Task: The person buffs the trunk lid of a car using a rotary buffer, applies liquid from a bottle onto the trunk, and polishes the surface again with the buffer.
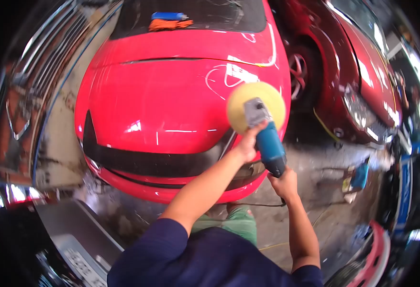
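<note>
A teal power polisher (270,143) with a grey metal head and a round yellow pad (238,107) is over the right side of a bright red car panel (143,105). My left hand (252,142) is closed round the front of the polisher, just behind its metal head. The rear end of the polisher is in my right hand (284,182), its fingers wrapped round it. A dark cord hangs from that end. Whether the pad touches the paint cannot be told.
An orange cloth (169,24) and a blue item (168,16) lie on the car's dark glass. A dark red car (334,62) stands at the right. A silver panel (81,225) is at lower left, a red bumper (373,258) at lower right.
</note>
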